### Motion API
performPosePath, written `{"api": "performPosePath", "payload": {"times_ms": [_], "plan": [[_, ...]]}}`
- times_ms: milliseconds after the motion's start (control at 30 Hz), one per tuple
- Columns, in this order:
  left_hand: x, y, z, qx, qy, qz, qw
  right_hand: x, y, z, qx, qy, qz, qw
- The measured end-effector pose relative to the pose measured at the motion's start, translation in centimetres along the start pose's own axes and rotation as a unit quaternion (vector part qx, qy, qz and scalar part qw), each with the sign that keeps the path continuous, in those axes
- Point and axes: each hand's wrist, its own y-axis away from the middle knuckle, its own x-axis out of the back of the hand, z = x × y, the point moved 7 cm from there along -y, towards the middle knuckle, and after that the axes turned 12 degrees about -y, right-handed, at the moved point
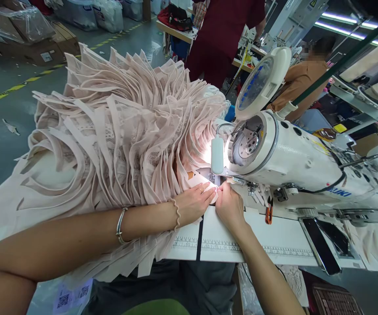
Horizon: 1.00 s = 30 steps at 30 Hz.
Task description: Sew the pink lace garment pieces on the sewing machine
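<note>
My left hand (pixel 195 202) presses its fingers onto a pale pink fabric piece (pixel 208 186) just in front of the sewing machine's needle area. Close beside it, my right hand (pixel 230 205) pinches the edge of the same piece between thumb and fingers. The white sewing machine (pixel 294 153) stands on the right, its lamp (pixel 217 155) shining over the fabric. The needle itself is hidden. A large heap of pale pink lace-trimmed garment pieces (pixel 126 131) spreads over the table to the left, partly under my left forearm.
Orange-handled thread snips (pixel 269 212) and a dark phone (pixel 322 247) lie on the table's right side. A ruler strip (pixel 274 251) runs along the front edge. A round magnifier (pixel 257 83) stands above the machine head. Two people (pixel 226 35) are beyond it; cardboard boxes (pixel 44 48) stand behind left.
</note>
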Motion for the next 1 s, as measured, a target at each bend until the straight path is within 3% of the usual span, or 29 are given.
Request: {"api": "performPosePath", "payload": {"times_ms": [100, 200, 333, 433, 633, 767, 1000], "plan": [[0.1, -0.3, -0.2, 0.004, -0.003, -0.007, 1.0, 0.4, 0.1, 0.5, 0.003, -0.05, -0.031, 0.998], [0.5, -0.6, -0.3, -0.011, 0.002, -0.005, 1.0, 0.8, 0.7, 0.6, 0.074, -0.137, -0.073, 0.985], [0.3, -0.7, -0.3, -0.015, -0.009, 0.019, 1.0, 1.8, 1.8, 0.7, 0.199, -0.136, -0.005, 0.971], [0.0, -0.7, -0.1, -0.013, -0.01, 0.034, 0.999, 1.8, 2.4, 0.3, 0.247, -0.101, 0.035, 0.963], [1.3, -1.0, -2.0, 0.077, -0.003, 0.025, 0.997, 1.2, 1.9, -0.9, 0.227, 0.007, 0.033, 0.973], [1.4, -1.6, -1.3, 0.015, -0.004, 0.007, 1.0, 0.8, 1.7, -1.1, 0.231, 0.069, 0.038, 0.97], [0.4, -1.9, 0.6, -0.012, -0.077, 0.065, 0.995, 0.1, 0.9, 0.2, 0.227, 0.083, 0.032, 0.97]]}}
